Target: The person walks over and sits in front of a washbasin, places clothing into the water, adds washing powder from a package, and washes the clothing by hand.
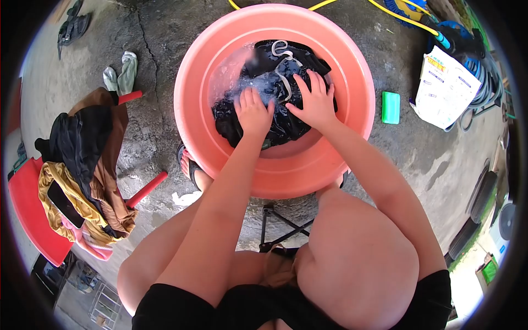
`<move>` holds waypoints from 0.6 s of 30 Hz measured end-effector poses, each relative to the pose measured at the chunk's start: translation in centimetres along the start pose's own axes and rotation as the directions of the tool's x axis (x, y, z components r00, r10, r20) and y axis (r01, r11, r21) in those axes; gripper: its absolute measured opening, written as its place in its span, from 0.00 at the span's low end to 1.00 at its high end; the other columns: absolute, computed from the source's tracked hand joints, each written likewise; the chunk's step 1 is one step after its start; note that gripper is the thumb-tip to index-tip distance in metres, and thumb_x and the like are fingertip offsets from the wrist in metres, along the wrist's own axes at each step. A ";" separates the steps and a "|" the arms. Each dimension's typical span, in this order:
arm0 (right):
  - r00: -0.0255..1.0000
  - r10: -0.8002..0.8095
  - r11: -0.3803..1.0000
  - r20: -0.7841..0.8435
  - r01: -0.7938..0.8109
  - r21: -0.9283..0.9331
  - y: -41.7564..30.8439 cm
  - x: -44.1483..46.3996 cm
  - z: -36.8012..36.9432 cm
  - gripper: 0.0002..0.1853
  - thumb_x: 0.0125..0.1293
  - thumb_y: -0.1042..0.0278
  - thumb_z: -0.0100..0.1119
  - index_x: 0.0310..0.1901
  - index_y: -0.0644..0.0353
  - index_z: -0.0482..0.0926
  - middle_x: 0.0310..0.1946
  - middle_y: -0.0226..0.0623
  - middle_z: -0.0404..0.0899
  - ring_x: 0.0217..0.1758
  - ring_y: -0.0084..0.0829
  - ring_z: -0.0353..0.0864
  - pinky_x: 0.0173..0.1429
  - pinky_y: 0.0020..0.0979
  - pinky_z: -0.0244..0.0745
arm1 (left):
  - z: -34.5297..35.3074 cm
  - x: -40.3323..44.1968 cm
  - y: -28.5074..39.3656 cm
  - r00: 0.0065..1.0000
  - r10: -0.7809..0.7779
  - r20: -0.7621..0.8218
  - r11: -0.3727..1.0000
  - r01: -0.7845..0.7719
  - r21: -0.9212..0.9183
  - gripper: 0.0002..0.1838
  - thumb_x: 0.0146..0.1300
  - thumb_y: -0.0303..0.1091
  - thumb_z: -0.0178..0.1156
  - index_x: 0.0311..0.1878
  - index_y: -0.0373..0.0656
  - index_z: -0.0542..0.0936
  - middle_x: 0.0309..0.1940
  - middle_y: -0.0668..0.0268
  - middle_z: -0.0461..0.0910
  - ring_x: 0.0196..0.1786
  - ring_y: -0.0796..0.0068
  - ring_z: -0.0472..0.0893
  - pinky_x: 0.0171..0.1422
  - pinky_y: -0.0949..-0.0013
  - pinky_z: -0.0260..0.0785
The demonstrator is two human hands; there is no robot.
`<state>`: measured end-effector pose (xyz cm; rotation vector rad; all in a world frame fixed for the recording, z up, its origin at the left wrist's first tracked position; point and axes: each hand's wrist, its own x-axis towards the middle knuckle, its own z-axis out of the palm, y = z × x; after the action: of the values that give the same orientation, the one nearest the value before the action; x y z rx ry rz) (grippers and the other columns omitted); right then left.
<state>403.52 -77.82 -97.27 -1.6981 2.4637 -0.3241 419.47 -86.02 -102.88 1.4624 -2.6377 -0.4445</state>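
A large pink basin (192,137) stands on the ground in front of me, with water and dark wet cloth (289,129) inside. A pale cord (282,52) lies looped on the cloth. My left hand (254,111) rests on the cloth at the middle of the basin, palm down, fingers apart, beside foamy, churning water. To its right, my right hand (315,103) lies spread over the cloth, near the lower end of the cord. Neither hand grips anything that I can see.
At the left, a red chair (27,206) holds piled clothes (82,143) and a phone (65,204). Socks (127,71) lie beyond it. Right of the basin are a green soap bar (390,108), a white bag (445,88) and a coiled hose (489,82).
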 end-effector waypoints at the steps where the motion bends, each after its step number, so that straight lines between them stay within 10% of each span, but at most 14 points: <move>1: 0.975 0.065 0.997 0.211 -0.071 0.018 0.6 -0.5 1.3 0.52 0.45 0.39 0.68 0.71 0.44 0.54 0.73 0.45 0.45 0.76 0.48 0.41 0.63 0.71 0.49 | -0.5 0.3 0.5 0.999 -0.039 0.038 0.998 0.041 -0.041 0.31 0.60 0.54 0.56 0.55 0.35 0.73 0.61 0.50 0.70 0.62 0.54 0.71 0.67 0.50 0.57; 4: 0.903 0.119 0.990 0.413 -0.138 0.017 -0.1 -0.7 0.9 0.61 0.39 0.34 0.70 0.73 0.44 0.47 0.73 0.49 0.45 0.76 0.51 0.41 0.63 0.69 0.51 | -0.9 1.6 1.3 0.920 -0.209 0.332 0.953 0.268 -0.143 0.25 0.62 0.51 0.54 0.45 0.33 0.78 0.51 0.48 0.77 0.52 0.48 0.76 0.60 0.54 0.64; 5: 0.886 0.116 0.985 0.450 -0.162 0.065 -0.4 -0.5 0.5 0.62 0.39 0.34 0.70 0.74 0.44 0.46 0.73 0.49 0.45 0.76 0.52 0.41 0.63 0.69 0.51 | 0.8 1.4 0.9 0.940 -0.245 0.237 0.887 0.316 -0.336 0.24 0.64 0.50 0.53 0.34 0.32 0.80 0.24 0.54 0.79 0.30 0.57 0.78 0.45 0.58 0.69; 8: 0.837 0.053 0.958 0.544 -0.196 0.208 -0.8 0.2 -1.0 0.64 0.37 0.34 0.72 0.74 0.44 0.44 0.72 0.51 0.46 0.76 0.54 0.43 0.63 0.69 0.51 | -0.2 1.7 1.5 0.791 -0.313 0.525 0.290 0.606 -0.740 0.29 0.66 0.54 0.52 0.32 0.30 0.80 0.25 0.58 0.79 0.32 0.69 0.77 0.43 0.66 0.69; 12: 0.857 -0.091 0.871 0.507 -0.178 0.458 -0.8 -0.1 -1.8 0.61 0.37 0.46 0.74 0.72 0.49 0.48 0.66 0.54 0.57 0.71 0.52 0.56 0.65 0.57 0.59 | -4.9 1.2 5.1 0.799 -0.190 0.571 -0.045 0.574 -0.818 0.25 0.67 0.49 0.53 0.31 0.32 0.81 0.28 0.66 0.80 0.34 0.80 0.75 0.41 0.74 0.68; 18: 0.920 -0.021 0.514 0.391 -0.325 0.794 -2.2 0.4 -5.1 0.47 0.37 0.64 0.72 0.63 0.61 0.60 0.49 0.50 0.75 0.53 0.47 0.78 0.53 0.38 0.74 | -9.0 2.1 6.2 0.871 0.050 0.489 0.062 0.486 -0.872 0.17 0.67 0.41 0.57 0.27 0.37 0.82 0.26 0.68 0.81 0.29 0.83 0.76 0.36 0.77 0.68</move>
<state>404.19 -78.47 -91.81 -0.9581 1.6603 -0.9283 415.28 -86.52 -92.57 1.1729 -1.2684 -2.2394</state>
